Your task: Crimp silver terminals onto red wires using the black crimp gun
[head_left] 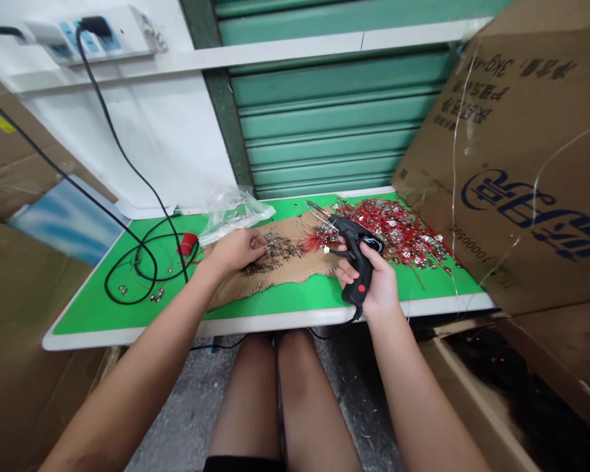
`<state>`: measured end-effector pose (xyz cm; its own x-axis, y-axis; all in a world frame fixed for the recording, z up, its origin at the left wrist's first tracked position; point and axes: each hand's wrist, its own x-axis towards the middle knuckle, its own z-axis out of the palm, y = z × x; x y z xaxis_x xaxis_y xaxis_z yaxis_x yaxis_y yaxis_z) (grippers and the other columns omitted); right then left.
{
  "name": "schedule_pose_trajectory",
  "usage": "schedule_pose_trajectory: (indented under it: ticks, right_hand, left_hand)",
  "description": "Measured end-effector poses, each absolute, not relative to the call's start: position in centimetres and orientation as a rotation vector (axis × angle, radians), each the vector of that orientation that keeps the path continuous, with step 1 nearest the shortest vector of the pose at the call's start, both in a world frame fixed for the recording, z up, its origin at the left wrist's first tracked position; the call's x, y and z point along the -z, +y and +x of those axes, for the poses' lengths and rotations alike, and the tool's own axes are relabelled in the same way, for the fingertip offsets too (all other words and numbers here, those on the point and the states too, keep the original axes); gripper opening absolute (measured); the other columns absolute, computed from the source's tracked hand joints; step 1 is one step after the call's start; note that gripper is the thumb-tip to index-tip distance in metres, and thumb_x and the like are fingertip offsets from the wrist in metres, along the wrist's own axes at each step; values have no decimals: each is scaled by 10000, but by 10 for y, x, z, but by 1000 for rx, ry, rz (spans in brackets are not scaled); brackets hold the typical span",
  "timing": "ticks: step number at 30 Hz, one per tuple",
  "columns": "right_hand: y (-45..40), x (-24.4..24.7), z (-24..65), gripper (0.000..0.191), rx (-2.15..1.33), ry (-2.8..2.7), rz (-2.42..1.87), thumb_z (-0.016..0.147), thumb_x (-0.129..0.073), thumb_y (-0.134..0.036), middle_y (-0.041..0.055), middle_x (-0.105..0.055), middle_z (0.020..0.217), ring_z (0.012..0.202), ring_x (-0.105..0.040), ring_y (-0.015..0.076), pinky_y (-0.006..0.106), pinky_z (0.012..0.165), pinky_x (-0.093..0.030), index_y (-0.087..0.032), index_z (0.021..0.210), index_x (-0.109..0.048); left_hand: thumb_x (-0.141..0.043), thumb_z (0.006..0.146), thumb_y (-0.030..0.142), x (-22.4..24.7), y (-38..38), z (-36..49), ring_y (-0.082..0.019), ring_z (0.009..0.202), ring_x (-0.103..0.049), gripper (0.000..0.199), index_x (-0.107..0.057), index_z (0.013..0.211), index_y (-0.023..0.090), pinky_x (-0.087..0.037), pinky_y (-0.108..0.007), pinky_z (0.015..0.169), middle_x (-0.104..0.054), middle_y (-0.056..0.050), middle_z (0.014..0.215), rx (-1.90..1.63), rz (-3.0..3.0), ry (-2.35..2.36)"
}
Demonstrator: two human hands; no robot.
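Observation:
My right hand (373, 278) is wrapped round a black soldering gun (356, 246), whose metal tip points up and left over the cardboard. At the left part of the torn cardboard strip (295, 265), my left hand (240, 249) has its fingers pinched together. Small silvery pieces show beside those fingertips; what is between the fingers is too small to make out. Dark marks cover the strip's middle. Right of them lies a large heap of red wires with silvery parts (393, 226), partly behind the gun.
A clear plastic bag (236, 213) lies behind my left hand. On the green tabletop (86, 305) at left are a red spool (187, 244), a looped black cable (107, 278) and small metal parts. A large cardboard box (531, 196) stands at right; a power strip (98, 36) is upper left.

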<state>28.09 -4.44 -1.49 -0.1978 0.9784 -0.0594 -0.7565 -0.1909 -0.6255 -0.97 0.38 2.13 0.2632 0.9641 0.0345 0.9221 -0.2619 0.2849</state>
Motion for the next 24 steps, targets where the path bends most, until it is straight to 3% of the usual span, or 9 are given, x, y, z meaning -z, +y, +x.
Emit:
schedule_pose_trajectory:
  ticks: [5,19,24]
  right_hand:
    - [-44,14,281,200,-1749,-557,-561,865,-710,-293,22,-733,860,449,-411,65,190,395,-446,-180,1030,-728]
    - [-43,15,280,210,-1739,-560,-566,856,-731,-289,36,-720,876,456,-403,63,195,395,-426,-171,1029,-733]
    - [-43,16,282,217,-1728,-619,-579,869,-722,-311,42,-710,883,458,-406,72,210,387,-430,-176,1039,-732]
  left_hand:
    - [-592,844,356,-14,12,-14,-193,650,-589,290,-783,991,196,-400,-302,634,-696,-32,758,-319,2312,1693]
    - [-573,809,360,-22,31,-15,-188,600,-539,178,-645,715,227,-401,-306,625,-658,-26,659,-149,2311,1472]
    - [-543,829,319,-23,20,-15,-201,641,-561,147,-607,732,228,-424,-314,645,-667,-40,712,-208,2362,1489]
